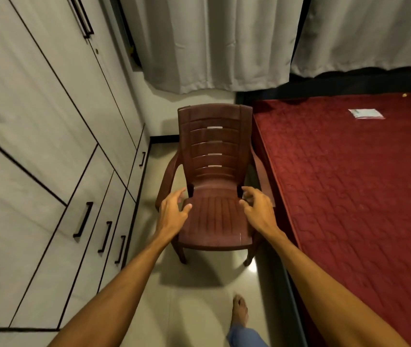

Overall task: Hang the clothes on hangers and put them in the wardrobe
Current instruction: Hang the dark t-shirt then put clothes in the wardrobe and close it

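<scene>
— Where is the chair (214, 171)?
— On the floor (194, 309), between the wardrobe (36, 146) at its left and the bed (349, 196) just beside its right.
— Behind it?
— Curtains (212, 41). A packet (366, 113) lies on the bed.

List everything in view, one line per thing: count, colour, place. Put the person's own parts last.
chair: one, brown plastic with armrests, centre, standing between the wardrobe and the bed
wardrobe: one, pale grey with black bar handles, along the left, doors and drawers closed
mattress: one, dark red quilted, right side
packet: one, white and flat, lying on the mattress near its far end
curtains: two, pale grey, hanging across the top
floor: pale glossy tiles, under the chair
left hand: one, fingers loose, at the seat's left edge, holding nothing
right hand: one, fingers loose, at the seat's right edge, holding nothing
foot: one, bare, bottom centre
trouser leg: one, blue, bottom edge
</scene>
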